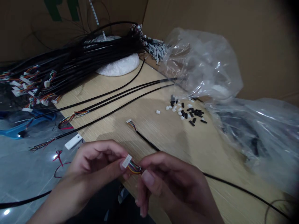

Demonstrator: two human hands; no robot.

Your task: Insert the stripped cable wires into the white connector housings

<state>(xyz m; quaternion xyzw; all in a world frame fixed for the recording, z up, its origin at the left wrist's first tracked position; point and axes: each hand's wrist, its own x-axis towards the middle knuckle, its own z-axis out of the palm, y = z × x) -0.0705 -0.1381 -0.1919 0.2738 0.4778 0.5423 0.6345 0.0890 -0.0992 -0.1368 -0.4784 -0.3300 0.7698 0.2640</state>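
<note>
A white multi-pin connector (126, 161) is pinched by the left hand (93, 168), and its coloured wires (136, 168) are grasped just behind it by the right hand (170, 183), apparently so that the short wire end is kept steady and raised above the wooden table (112, 124). A second connector (129, 121) lies ahead on a black cable (149, 145), near scattered small black and white pieces (191, 112), a clear plastic bag (201, 62) and a heaped bundle of black cables (93, 56)

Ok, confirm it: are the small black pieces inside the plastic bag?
No, the black pieces lie loose on the wooden tabletop, outside the clear plastic bag.
</note>
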